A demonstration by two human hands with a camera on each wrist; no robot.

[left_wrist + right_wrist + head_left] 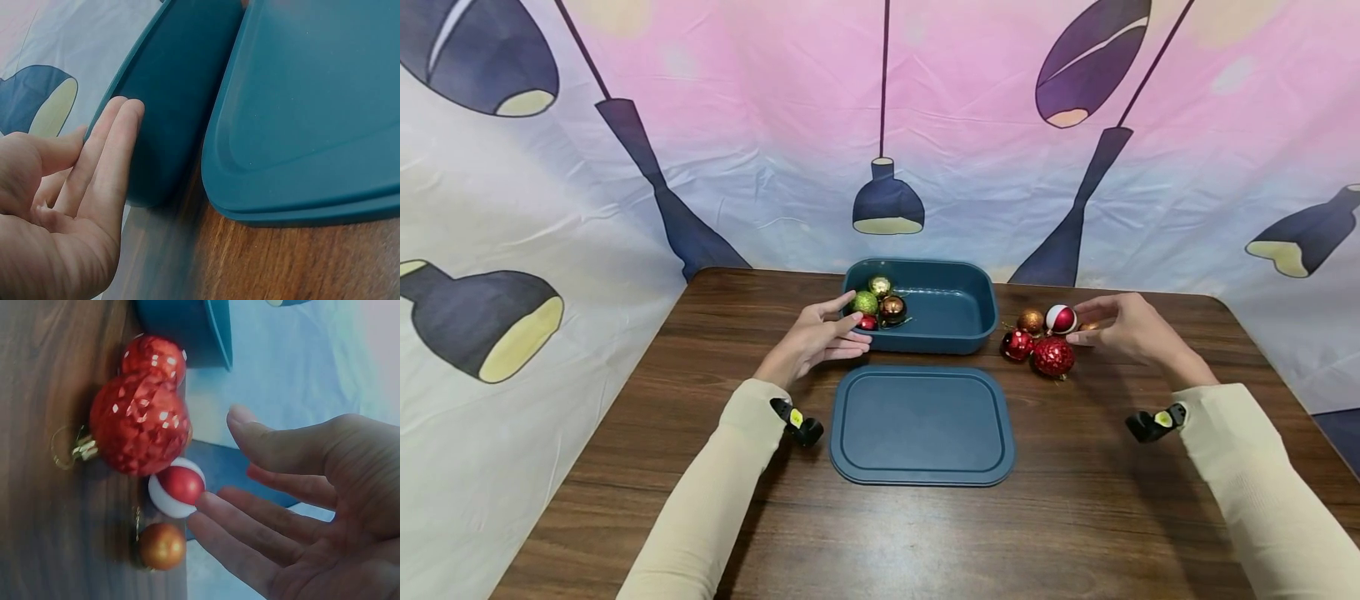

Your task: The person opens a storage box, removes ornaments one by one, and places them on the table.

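Note:
My left hand (811, 340) is at the left end of the dark teal box (934, 343). In the left wrist view its straight fingers (107, 164) rest along the box's outer wall, with the thumb by the rim. Inside the box's left end lie a green glitter ball (864, 303), a gold ball (880, 287), a brown ball (892, 309) and a red ball (867, 322). My right hand (1131, 327) reaches over loose baubles, fingers spread and nothing held. Its fingertips are right at the red-and-white ball (181, 487), beside an orange ball (162, 545).
A flat teal lid (922, 425) lies on the wooden table (917, 533) in front of the box. Beside the box's right end sit a large red glitter ball (1052, 357), a shiny red ball (1017, 345) and a copper ball (1030, 321). A printed cloth (797, 192) hangs behind.

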